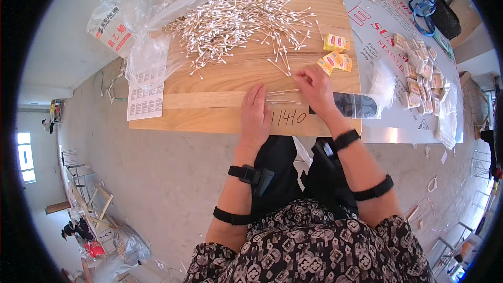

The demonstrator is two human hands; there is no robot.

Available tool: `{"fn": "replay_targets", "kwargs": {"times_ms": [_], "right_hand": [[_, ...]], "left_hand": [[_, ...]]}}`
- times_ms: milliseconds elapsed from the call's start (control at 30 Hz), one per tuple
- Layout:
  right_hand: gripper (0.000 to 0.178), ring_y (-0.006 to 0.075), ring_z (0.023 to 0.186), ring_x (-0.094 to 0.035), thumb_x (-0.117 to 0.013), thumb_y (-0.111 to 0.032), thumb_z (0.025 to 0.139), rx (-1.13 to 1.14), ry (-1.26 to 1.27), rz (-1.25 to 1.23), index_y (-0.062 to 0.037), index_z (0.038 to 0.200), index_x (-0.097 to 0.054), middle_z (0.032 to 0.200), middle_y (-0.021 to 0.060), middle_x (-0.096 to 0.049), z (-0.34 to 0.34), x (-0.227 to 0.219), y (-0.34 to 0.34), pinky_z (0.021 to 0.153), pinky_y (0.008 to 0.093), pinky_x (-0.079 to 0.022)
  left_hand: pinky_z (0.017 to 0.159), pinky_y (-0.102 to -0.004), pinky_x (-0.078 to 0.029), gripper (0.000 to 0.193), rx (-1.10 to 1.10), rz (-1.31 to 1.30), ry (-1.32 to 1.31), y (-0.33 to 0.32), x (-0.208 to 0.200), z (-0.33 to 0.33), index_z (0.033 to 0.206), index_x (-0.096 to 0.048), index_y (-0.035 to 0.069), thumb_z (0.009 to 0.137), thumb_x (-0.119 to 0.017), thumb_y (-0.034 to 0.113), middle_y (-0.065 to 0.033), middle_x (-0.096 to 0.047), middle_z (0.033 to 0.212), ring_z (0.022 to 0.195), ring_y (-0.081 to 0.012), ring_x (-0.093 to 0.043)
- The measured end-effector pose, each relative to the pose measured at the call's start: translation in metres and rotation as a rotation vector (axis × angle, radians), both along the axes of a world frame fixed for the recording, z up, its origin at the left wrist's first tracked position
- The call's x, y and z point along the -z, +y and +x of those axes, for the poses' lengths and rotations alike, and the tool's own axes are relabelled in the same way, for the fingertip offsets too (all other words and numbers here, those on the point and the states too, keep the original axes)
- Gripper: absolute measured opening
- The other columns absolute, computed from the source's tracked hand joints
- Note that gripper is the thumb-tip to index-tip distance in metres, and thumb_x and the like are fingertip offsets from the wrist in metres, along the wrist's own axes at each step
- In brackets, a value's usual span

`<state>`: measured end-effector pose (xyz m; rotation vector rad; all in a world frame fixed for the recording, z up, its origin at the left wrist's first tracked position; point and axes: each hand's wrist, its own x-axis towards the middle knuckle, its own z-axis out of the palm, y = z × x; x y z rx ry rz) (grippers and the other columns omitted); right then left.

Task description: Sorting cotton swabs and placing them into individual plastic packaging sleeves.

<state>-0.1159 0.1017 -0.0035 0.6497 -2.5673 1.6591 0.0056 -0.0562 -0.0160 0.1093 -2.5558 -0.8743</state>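
A few cotton swabs (283,93) lie side by side on the wooden board (209,86), between my two hands. My left hand (255,118) rests flat on the board at their left ends, fingers stretched out and close together. Bent fingers and thumb meet at the tip of my right hand (317,90), just right of the swabs; what they pinch, if anything, is too small to make out. Beyond the hands spreads a big heap of cotton swabs (225,31), partly inside a clear plastic bag (149,36). Two loose swabs (279,66) reach close to my right fingertips.
Small yellow packets (335,62) sit near the board's right edge. A dark flat object (356,106) lies by my right wrist. On the metal sheet (377,47) to the right are many small packed boxes (423,76) and a blue-capped bottle (423,1). A printed sheet (145,102) lies left.
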Motion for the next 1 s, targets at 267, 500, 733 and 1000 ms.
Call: {"fn": "replay_targets", "kwargs": {"times_ms": [267,500,733,1000], "right_hand": [[0.008,0.0328,0.088,-0.059,-0.063,-0.014,0.079,-0.077,0.325,0.31,-0.0074,0.084,-0.065,0.088,0.0125,-0.058,-0.026,-0.005,-0.032,0.073,0.0445,-0.049],[0.009,0.0347,0.082,-0.061,-0.065,-0.013,0.078,-0.261,0.21,0.315,-0.0053,0.078,-0.062,0.088,0.0144,-0.06,0.01,0.001,0.004,0.069,0.0452,-0.05],[0.015,0.0369,0.083,-0.063,-0.063,-0.017,0.078,0.076,0.086,0.236,-0.0019,0.079,-0.06,0.084,0.0163,-0.063,-0.013,-0.004,-0.022,0.071,0.0457,-0.051],[0.013,0.0355,0.082,-0.064,-0.06,-0.016,0.078,0.093,0.003,0.482,-0.0034,0.08,-0.062,0.081,0.0162,-0.064,-0.019,-0.003,-0.014,0.071,0.0458,-0.051]], "left_hand": [[0.108,-0.0403,-0.035,0.058,-0.008,0.135,0.023,0.005,0.004,0.002,0.133,-0.046,0.0,0.076,-0.052,-0.01,-0.0167,-0.048,0.137,0.127,-0.0356,-0.044],[0.115,-0.0487,-0.021,0.062,0.06,-0.287,-0.248,0.029,-0.01,0.001,0.144,-0.035,0.003,0.088,-0.057,0.017,-0.0188,-0.03,0.152,0.141,-0.0331,-0.028],[0.116,-0.0519,-0.015,0.074,0.094,-0.391,-0.304,0.051,-0.013,-0.001,0.147,-0.028,0.0,0.091,-0.055,0.04,-0.0186,-0.027,0.154,0.145,-0.031,-0.022],[0.11,-0.0496,-0.027,0.053,0.077,-0.133,-0.187,0.036,-0.001,-0.006,0.135,-0.047,0.001,0.088,-0.059,0.024,-0.0195,-0.044,0.141,0.132,-0.0343,-0.04]]}}
